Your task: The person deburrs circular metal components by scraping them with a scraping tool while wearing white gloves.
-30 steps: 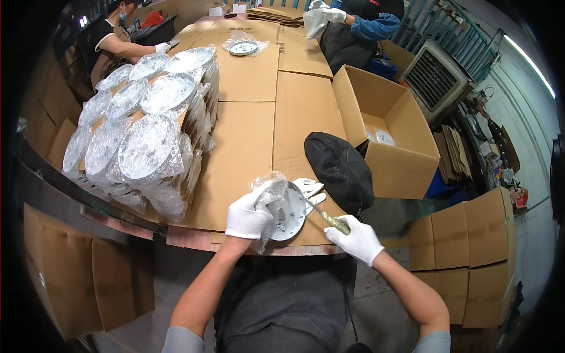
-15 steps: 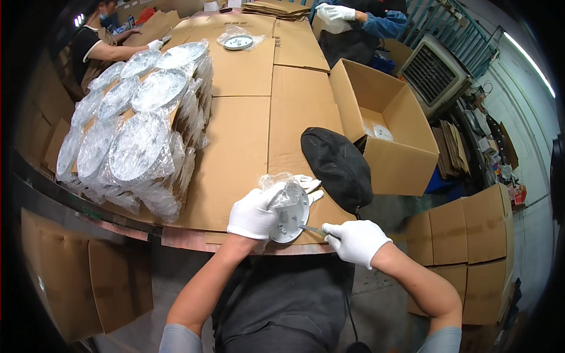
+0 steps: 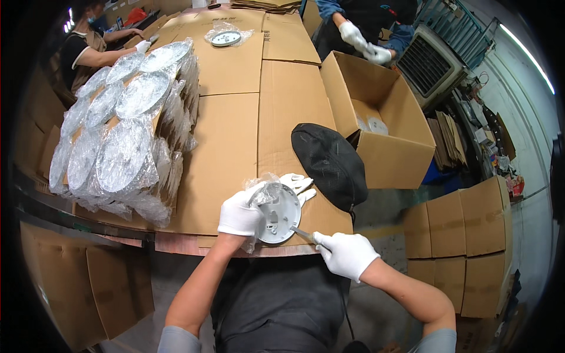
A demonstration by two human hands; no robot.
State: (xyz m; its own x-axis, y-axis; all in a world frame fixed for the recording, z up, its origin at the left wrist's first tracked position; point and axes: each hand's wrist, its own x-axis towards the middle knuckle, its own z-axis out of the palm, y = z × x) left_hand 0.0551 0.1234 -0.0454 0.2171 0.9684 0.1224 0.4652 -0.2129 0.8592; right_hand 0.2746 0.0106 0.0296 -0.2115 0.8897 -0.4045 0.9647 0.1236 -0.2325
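Here, left hand [image 3: 240, 213] clamped on white round fixture [image 3: 278, 214] at table's [image 3: 223, 147] near edge, plastic wrap [image 3: 264, 189] bunched at twelve o'clock of it. Right hand [image 3: 347, 253] closed around thin metal tool [image 3: 305, 235], tip at five o'clock of rim. Likely slip: tip skating off smooth plastic toward gloved fingers, or fixture tipping over edge under pressure.

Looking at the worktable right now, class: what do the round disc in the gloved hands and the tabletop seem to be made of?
Round disc: likely moulded plastic, smooth matt white with raised ribs. Tabletop: brown corrugated cardboard sheets, dull, with visible seams and folds.
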